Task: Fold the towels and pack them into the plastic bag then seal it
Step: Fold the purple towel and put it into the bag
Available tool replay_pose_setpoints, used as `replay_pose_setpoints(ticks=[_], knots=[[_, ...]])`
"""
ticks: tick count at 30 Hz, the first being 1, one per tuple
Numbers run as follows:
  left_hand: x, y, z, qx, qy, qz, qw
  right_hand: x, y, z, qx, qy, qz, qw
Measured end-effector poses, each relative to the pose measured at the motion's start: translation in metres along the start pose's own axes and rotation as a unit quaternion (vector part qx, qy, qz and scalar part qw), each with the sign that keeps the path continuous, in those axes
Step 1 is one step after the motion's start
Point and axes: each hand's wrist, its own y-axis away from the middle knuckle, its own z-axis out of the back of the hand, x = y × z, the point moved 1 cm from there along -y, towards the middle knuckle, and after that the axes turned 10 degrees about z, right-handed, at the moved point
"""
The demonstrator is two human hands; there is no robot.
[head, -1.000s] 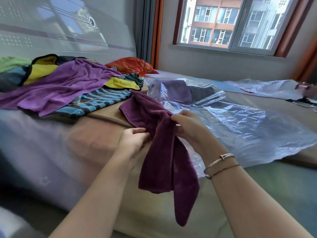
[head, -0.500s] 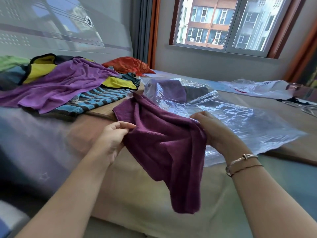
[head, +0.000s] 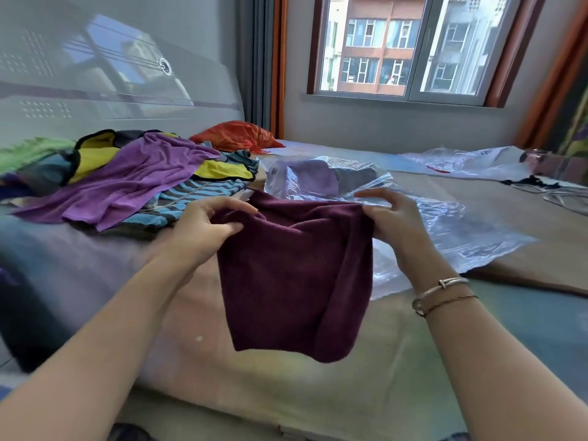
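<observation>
Fingers [head: 237, 207] and thumb of the left hand [head: 203, 229] were curled round one top corner of the maroon towel [head: 296, 275], pinching it; the right hand [head: 393, 224] pinched the other corner, its upper fingers lifted and loosely spread. The towel hung between them above the near part of the bed [head: 318, 399], its lower edge doubled and rounded.

Behind the towel, the clear plastic bag [head: 445, 230] lay flat on the bed with folded cloth inside, one piece lilac and one darker. To the left lay a heap of unfolded towels [head: 133, 173]: purple on top, yellow with dark trim, blue-and-black stripes, green at the far edge. An orange bundle [head: 237, 135] sat beyond the heap, near the grey curtain [head: 254, 58]. A pale glossy headboard [head: 111, 84] stood along the left, and a window [head: 410, 46] looked onto apartment blocks. A second plastic bag [head: 471, 162] lay farther right.

The right wrist wore two thin bracelets [head: 442, 292]. How many pieces were packed in the bag could not be told through the crinkled film, and the items at the far right edge were cut off and too blurred to name.
</observation>
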Motion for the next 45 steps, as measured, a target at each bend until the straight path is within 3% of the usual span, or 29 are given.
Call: replay_pose_setpoints(ticks=[5, 13, 17, 22, 28, 32, 34, 36, 38, 42, 45], knots=[[-0.042, -0.004, 0.020, -0.054, 0.046, -0.062, 0.996, 0.042, 0.011, 0.015, -0.028, -0.255, 0.051, 0.965], [-0.131, -0.014, 0.051, -0.080, 0.285, -0.144, 0.944, 0.132, -0.010, 0.049, -0.111, -0.323, 0.167, 0.925], [-0.135, -0.035, 0.043, -0.091, 0.262, -0.123, 0.953, 0.135, -0.025, 0.045, -0.132, -0.267, 0.155, 0.942], [-0.095, -0.069, 0.028, -0.080, 0.182, -0.063, 0.978, 0.087, -0.040, 0.035, -0.133, -0.209, 0.110, 0.963], [-0.048, -0.127, 0.010, -0.074, 0.134, -0.077, 0.985, 0.029, -0.073, 0.014, -0.164, -0.171, 0.081, 0.968], [-0.013, -0.170, -0.001, -0.023, 0.129, -0.041, 0.991, -0.009, -0.111, -0.001, -0.132, -0.107, 0.045, 0.984], [0.013, -0.178, -0.010, 0.003, 0.008, 0.037, 0.999, -0.035, -0.116, -0.007, -0.057, -0.015, -0.032, 0.998], [0.039, -0.172, -0.020, 0.007, -0.190, 0.090, 0.978, -0.057, -0.107, -0.007, -0.007, 0.090, -0.088, 0.992], [0.053, -0.155, -0.033, 0.015, -0.275, 0.054, 0.960, -0.065, -0.088, -0.001, 0.000, 0.187, -0.083, 0.979], [0.057, -0.101, -0.074, 0.076, -0.264, -0.063, 0.959, -0.057, -0.050, 0.012, 0.028, 0.327, -0.043, 0.944], [0.053, -0.069, -0.114, 0.125, -0.248, -0.133, 0.951, -0.040, -0.027, 0.020, 0.112, 0.387, -0.051, 0.914]])
